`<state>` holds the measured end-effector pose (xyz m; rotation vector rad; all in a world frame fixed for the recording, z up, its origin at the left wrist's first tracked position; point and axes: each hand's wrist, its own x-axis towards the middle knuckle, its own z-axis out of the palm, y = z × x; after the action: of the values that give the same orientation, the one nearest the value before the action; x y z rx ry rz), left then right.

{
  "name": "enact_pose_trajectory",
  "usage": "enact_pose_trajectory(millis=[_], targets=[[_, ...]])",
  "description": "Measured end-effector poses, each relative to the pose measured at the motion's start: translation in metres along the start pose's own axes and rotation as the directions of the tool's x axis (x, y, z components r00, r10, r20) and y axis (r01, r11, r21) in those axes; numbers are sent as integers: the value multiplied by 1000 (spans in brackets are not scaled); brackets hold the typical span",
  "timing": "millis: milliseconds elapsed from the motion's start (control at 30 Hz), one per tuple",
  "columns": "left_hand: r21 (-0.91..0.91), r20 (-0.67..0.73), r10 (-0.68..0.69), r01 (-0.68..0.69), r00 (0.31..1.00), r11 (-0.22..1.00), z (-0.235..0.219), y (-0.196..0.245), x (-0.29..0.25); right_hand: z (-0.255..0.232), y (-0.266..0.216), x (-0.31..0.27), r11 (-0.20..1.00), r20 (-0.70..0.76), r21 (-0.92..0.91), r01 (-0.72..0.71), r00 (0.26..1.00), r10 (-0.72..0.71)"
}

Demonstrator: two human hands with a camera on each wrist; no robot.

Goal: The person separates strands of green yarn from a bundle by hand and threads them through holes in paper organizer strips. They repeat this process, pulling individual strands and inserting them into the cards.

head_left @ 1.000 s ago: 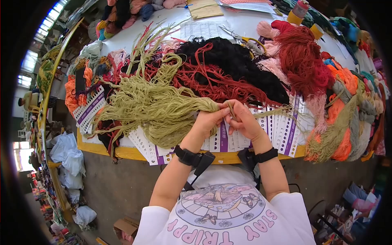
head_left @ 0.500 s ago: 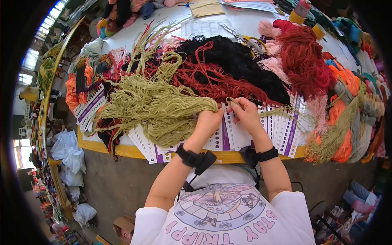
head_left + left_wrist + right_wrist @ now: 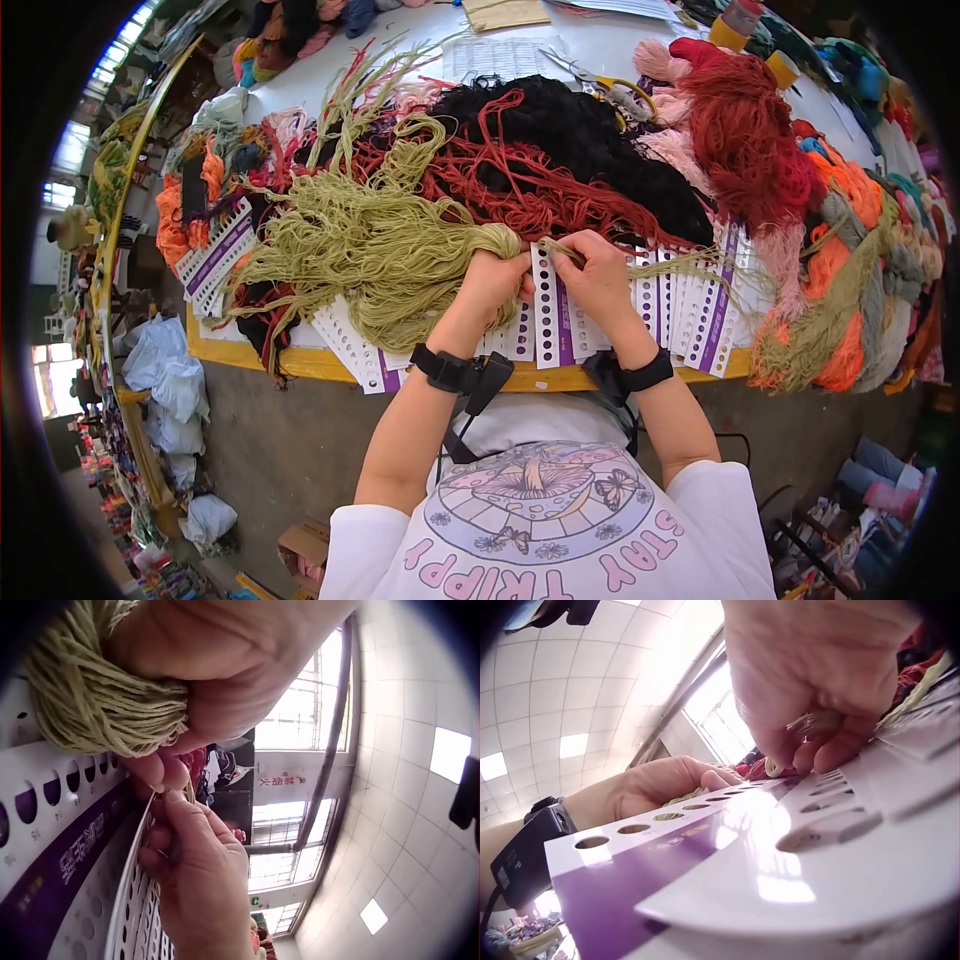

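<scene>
My left hand (image 3: pixel 493 283) grips the gathered end of a large olive-green thread skein (image 3: pixel 360 265), which spreads to the left across the table. In the left wrist view the thread bundle (image 3: pixel 97 697) bends round under that hand, its fingertips right at a card's edge. Close by on the right, my right hand (image 3: pixel 598 280) pinches a few green strands (image 3: pixel 815 722) at the top of a white punched card (image 3: pixel 545 310) with a purple band. The card lies between the two hands, its row of holes facing up. Loose green strands (image 3: pixel 680 265) trail off to the right.
More punched cards (image 3: pixel 710 310) lie fanned along the yellow table edge (image 3: pixel 270 358). Behind the hands are heaps of red thread (image 3: pixel 520 190) and black thread (image 3: pixel 570 125). Scissors (image 3: pixel 610 85) lie beyond them. Dark red, orange and grey skeins (image 3: pixel 885 260) crowd the right end.
The hands have moved apart from touching each other. The right hand has brought its raised green loop down to the top of a card, which now shows between the hands.
</scene>
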<state>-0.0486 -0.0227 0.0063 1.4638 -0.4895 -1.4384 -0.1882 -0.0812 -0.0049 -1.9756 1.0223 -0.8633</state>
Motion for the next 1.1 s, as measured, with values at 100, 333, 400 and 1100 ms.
enact_pose_trajectory(millis=[100, 333, 400, 1100], targets=[[-42, 8, -20, 20, 1000, 999, 2, -7, 5, -1, -2, 0, 1000, 30, 16, 5, 1000, -6], [174, -138, 59, -34, 989, 984, 8, -15, 10, -2, 4, 0, 997, 123, 59, -41, 992, 33], [357, -168, 354, -278, 920, 892, 5, -21, 13, -1, 3, -1, 997, 100, 37, -73, 993, 69], [126, -304, 35, 4, 952, 992, -98, 75, 1, 8, -4, -8, 992, -63, -48, -119, 991, 116]])
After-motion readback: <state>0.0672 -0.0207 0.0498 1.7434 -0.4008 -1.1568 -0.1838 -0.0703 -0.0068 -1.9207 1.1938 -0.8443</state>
